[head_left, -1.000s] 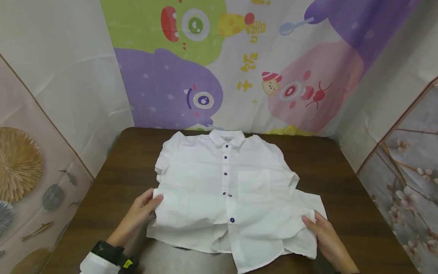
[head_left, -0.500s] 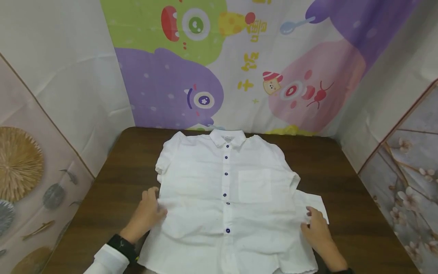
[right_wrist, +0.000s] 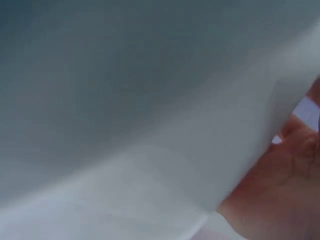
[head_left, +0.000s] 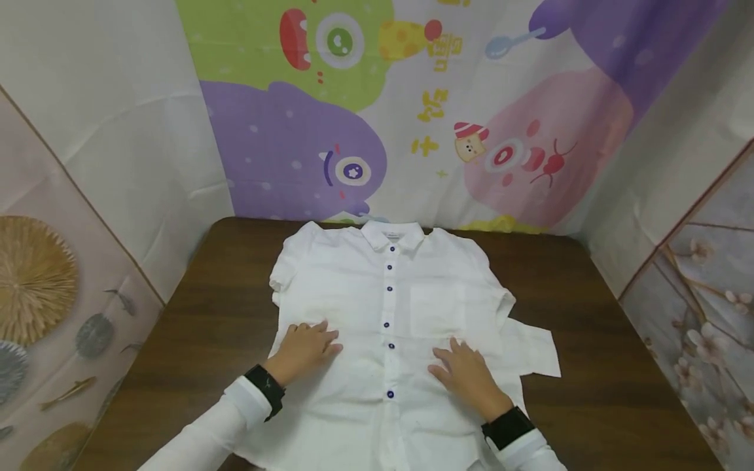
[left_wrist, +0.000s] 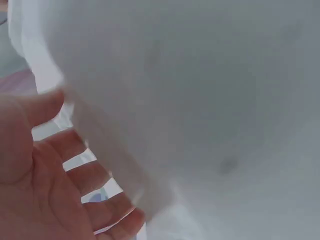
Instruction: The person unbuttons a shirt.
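Note:
A white short-sleeved shirt (head_left: 347, 288) lies spread front side up, its collar at the far end and a row of dark blue buttons down the middle. My left hand (head_left: 303, 350) is over the left half of the shirt front, fingers spread and pointing inward. Just below the chest pocket (head_left: 438, 307), my right hand (head_left: 468, 376) has its fingers slightly bent and apart. Neither hand grips the cloth. In the left wrist view, the fingertips of the left hand (left_wrist: 55, 185) meet white cloth (left_wrist: 200, 100). White fabric (right_wrist: 125, 125) fills most of the right wrist view.
The dark brown wooden table (head_left: 601, 340) shows on both sides of the shirt. One sleeve (head_left: 536, 350) sticks out to the right. A cartoon-printed curtain (head_left: 424, 183) hangs right behind the table's far edge, with patterned panels at either side.
Both hands have released the side edges and moved inward over the shirt front. The lower part of the shirt, earlier lifted and bunched, now lies stretched toward the near edge.

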The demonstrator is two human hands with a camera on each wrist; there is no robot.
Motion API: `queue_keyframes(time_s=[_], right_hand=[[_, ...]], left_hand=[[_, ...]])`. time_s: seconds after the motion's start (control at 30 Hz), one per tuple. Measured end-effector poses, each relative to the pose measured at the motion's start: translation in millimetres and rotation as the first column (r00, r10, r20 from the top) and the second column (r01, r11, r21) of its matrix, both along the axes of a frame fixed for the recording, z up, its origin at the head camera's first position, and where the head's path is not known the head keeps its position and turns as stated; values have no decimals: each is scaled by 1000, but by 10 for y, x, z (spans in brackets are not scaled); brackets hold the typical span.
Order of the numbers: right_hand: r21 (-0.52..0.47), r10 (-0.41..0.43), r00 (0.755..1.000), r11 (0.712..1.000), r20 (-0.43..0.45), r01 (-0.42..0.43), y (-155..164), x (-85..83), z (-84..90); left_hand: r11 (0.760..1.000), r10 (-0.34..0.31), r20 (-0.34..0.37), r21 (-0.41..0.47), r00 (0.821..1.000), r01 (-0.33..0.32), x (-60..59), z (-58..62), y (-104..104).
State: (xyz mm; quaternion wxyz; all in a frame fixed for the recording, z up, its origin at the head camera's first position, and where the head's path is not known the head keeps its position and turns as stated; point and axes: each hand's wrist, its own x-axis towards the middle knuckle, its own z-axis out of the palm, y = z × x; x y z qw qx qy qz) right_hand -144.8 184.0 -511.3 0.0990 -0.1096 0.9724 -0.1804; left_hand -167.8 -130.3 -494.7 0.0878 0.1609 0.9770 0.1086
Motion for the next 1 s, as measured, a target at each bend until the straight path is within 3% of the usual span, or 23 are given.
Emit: queue_keyframes(time_s=[0.23,0.43,0.6,0.77,0.9,1.0], right_hand=[[74,24,995,997,98,-31,0,-163,33],[131,24,982,990,185,-49,27,-205,103],[140,21,979,989,201,-50,13,-252,54],[139,-8,986,990,168,-15,-20,-283,-12],[140,-20,990,990,138,0,-31,-284,-46],[128,-17,992,992,124,1,-24,-263,-49]], left_hand=[[1000,10,175,15,985,-13,-171,23,-11],[999,3,244,31,970,-11,-227,-33,-66],[998,30,212,53,977,-42,-253,-128,-114],[995,62,114,72,992,-70,-285,-206,-86],[995,70,43,69,997,-73,-289,-209,-47],[996,67,36,53,997,-69,-274,-179,-34]])
